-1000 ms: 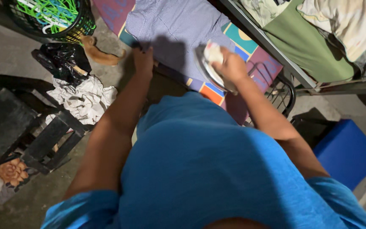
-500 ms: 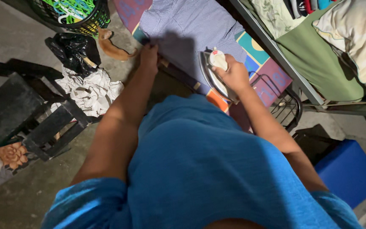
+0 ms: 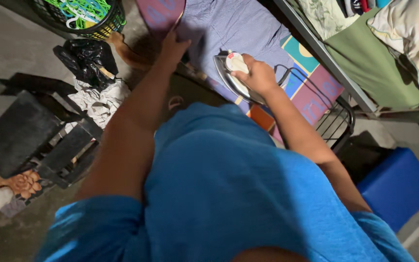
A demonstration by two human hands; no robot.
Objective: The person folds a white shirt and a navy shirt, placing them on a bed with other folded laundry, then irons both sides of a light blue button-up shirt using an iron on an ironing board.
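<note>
A pale blue dotted shirt (image 3: 241,26) lies spread on an ironing board (image 3: 311,94) with a colourful patchwork cover. My right hand (image 3: 255,77) grips the handle of a clothes iron (image 3: 233,73), which rests on the shirt near the board's near edge. My left hand (image 3: 170,48) reaches to the shirt's left edge and presses or pinches the fabric there, fingers partly hidden. My blue top fills the lower half of the view.
A black basket of green and white hangers (image 3: 81,14) stands at top left, with a black bag (image 3: 86,56) and crumpled white cloth (image 3: 95,99) below. A dark wooden stool (image 3: 30,133) sits left. A blue box (image 3: 396,187) lies right; folded laundry (image 3: 379,43) sits on a shelf.
My left hand has slid further up along the shirt's left edge. The iron and my right hand have shifted slightly left on the shirt. The camera has tilted a little.
</note>
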